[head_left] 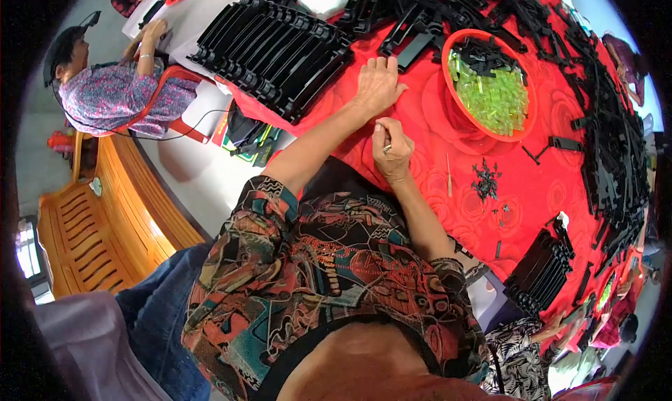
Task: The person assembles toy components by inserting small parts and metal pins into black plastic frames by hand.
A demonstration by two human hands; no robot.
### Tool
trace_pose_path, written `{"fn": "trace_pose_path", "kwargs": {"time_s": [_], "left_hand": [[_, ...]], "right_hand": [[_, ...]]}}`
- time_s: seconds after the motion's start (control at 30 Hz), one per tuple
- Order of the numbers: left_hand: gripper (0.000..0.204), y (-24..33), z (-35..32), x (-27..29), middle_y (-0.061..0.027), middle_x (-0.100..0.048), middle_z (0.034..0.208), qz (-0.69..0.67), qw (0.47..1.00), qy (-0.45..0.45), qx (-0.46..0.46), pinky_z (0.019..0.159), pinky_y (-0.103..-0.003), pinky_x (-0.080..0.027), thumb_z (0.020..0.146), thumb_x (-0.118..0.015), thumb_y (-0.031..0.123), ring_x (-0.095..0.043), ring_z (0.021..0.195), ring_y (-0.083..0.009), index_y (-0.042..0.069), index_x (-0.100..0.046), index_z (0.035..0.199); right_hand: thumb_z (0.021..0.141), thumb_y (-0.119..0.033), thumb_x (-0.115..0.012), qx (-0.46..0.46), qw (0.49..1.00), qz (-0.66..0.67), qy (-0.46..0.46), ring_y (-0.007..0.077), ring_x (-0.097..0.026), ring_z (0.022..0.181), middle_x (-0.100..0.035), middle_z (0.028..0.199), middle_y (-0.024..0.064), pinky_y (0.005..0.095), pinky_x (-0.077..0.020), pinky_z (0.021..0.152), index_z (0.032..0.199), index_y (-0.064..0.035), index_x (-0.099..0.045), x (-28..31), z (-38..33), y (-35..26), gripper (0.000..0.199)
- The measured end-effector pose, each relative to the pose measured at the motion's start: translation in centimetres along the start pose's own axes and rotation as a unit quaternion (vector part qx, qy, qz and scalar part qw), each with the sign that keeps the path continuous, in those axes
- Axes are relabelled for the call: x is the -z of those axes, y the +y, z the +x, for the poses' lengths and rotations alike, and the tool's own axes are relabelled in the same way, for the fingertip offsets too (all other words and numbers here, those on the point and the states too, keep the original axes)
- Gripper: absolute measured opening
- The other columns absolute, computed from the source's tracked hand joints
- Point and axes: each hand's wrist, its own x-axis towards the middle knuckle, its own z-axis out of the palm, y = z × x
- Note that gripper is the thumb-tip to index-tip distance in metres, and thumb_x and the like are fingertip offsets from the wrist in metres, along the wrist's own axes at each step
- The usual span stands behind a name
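My left hand [379, 86] reaches over the red tablecloth [427, 170], thumb spread from the fingers. Its fingertips lie just short of a black plastic frame piece [418, 50], and whether they touch it I cannot tell. Close below, my right hand [393, 149] is closed, fingers curled in. A small pale glint shows at its fingers, too small to name. To the right lie a thin screwdriver-like tool [449, 176] and a little heap of small black parts [485, 180].
A red bowl [448, 86] holds clear green-yellow pieces and black parts. Stacked black plastic frames [273, 51] stand at the left, another stack [539, 271] at lower right. Black parts [616, 163] pile along the far right side. A person [129, 96] sits at left near a wooden bench [115, 219].
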Motion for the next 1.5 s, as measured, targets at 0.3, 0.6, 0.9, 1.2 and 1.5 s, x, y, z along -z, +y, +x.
{"fn": "trace_pose_path", "kwargs": {"time_s": [0.3,0.6,0.9,1.2,1.5], "left_hand": [[0.029,-0.2,-2.0,4.3,-0.0257,-0.060,0.084,-0.205,0.967,-0.049,0.140,0.070,-0.045,-0.047,0.075,-0.061,0.016,-0.059,0.081,-0.0403,-0.003,-0.053,0.095],[0.024,-1.5,-9.9,7.7,-0.0223,-0.058,0.093,-0.167,0.983,-0.036,0.066,0.076,-0.042,-0.045,0.082,-0.056,0.012,-0.057,0.087,-0.0370,-0.003,-0.057,0.100],[0.041,-0.5,-11.0,7.2,-0.0150,-0.052,0.108,-0.063,0.997,0.006,0.042,0.081,-0.042,-0.040,0.075,-0.067,0.019,-0.049,0.096,-0.0325,0.001,-0.054,0.109],[0.037,-1.3,-11.4,5.2,-0.0115,-0.056,0.099,-0.106,0.991,0.036,0.071,0.077,-0.038,-0.040,0.075,-0.067,0.014,-0.052,0.090,-0.0293,0.004,-0.056,0.108],[0.036,-2.1,-11.6,5.3,-0.0116,-0.056,0.102,-0.187,0.981,0.017,0.054,0.083,-0.041,-0.040,0.076,-0.064,0.015,-0.051,0.094,-0.0313,0.005,-0.055,0.110]], "right_hand": [[0.077,-0.001,-0.060,-0.007,1.000,0.021,-0.010,0.0262,-0.057,0.049,-0.056,0.062,0.0104,0.0350,-0.0448,0.047,0.085,-0.0040,-0.056,0.1,0.1,0.4,0.008],[0.078,0.000,-0.060,-0.028,0.999,0.035,-0.015,0.0219,-0.057,0.048,-0.056,0.060,0.0100,0.0319,-0.0438,0.046,0.086,-0.0031,-0.057,1.3,0.7,-0.3,0.010],[0.081,-0.009,-0.060,-0.133,0.982,-0.130,0.030,0.0175,-0.061,0.069,-0.064,0.080,0.0108,0.0296,-0.0474,0.062,0.089,-0.0033,-0.063,9.8,9.6,0.8,0.010],[0.076,-0.012,-0.061,-0.084,0.928,-0.328,-0.153,0.0355,-0.061,0.080,-0.061,0.084,0.0181,0.0428,-0.0481,0.068,0.092,-0.0081,-0.063,11.5,15.4,10.4,0.017],[0.082,-0.016,-0.058,-0.048,0.903,-0.379,-0.196,0.0393,-0.061,0.080,-0.063,0.085,0.0213,0.0459,-0.0476,0.066,0.088,-0.0043,-0.060,11.7,15.3,11.0,0.013]]}}
